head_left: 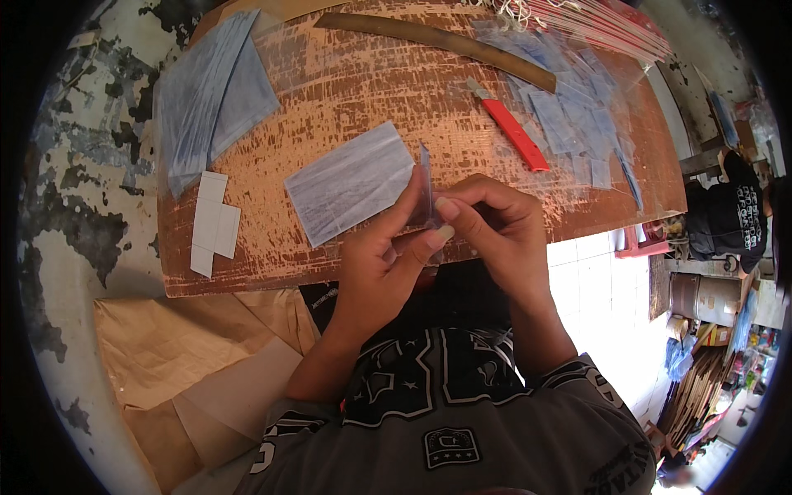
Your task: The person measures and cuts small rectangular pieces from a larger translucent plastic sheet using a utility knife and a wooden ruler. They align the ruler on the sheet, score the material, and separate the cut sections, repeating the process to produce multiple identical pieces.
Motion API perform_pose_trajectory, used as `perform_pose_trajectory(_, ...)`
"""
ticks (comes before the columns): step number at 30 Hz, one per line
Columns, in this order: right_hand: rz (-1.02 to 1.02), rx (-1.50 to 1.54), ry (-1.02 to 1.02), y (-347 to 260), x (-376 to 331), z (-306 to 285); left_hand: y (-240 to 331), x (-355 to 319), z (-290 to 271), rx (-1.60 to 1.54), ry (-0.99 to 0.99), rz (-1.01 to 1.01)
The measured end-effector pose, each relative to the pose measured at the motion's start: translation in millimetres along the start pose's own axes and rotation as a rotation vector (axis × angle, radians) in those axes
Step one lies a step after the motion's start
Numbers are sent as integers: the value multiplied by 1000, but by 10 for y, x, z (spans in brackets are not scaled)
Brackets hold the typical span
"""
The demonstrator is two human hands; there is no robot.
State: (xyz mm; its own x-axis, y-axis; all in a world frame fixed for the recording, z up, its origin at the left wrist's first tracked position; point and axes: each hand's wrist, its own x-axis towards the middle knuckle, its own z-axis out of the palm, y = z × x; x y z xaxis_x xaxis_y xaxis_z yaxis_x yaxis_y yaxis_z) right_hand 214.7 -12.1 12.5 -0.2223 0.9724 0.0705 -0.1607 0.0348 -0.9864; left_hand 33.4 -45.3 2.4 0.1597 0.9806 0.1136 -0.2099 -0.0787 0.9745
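Near the table's front edge, my left hand [381, 262] and my right hand [501, 224] come together with fingertips pinched. Between them is a small, thin bluish plastic piece [426, 169], held upright and seen almost edge-on. Its lower part is hidden by my fingers and thumbs. Just beyond my left hand lies a grey-blue rectangular sheet [348, 183], flat on the table. A red box cutter [513, 132] rests farther off to the right, its blade end pointing away from me. Toward the left edge is a white paper cut-out [216, 224] with lines on it.
The worn brown table [272, 268] carries large bluish plastic sheets [206, 91] at far left. A flat brown strip [437, 45] lies at the back. Small plastic pieces [569, 115] and thin white sticks [594, 29] are on the right. Brown paper [190, 355] sits lower left; a person [730, 206] is right.
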Motion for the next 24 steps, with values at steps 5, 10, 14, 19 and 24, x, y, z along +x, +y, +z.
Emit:
perform_pose_trajectory(5,19,25,1,-60,11,-6,-12,24,-14,62,-8,4)
perform_pose_trajectory(10,-8,31,4,-28,28,-15,-17,40,10,50,1,4)
perform_pose_trajectory(14,7,23,0,-36,35,-37,-35,58,16,49,-3,23)
perform_pose_trajectory(19,4,30,3,-25,45,-45,-92,66,7,90,6,32)
perform_pose_trajectory(24,-5,26,-2,-10,52,-67,-110,85,23,108,19,63)
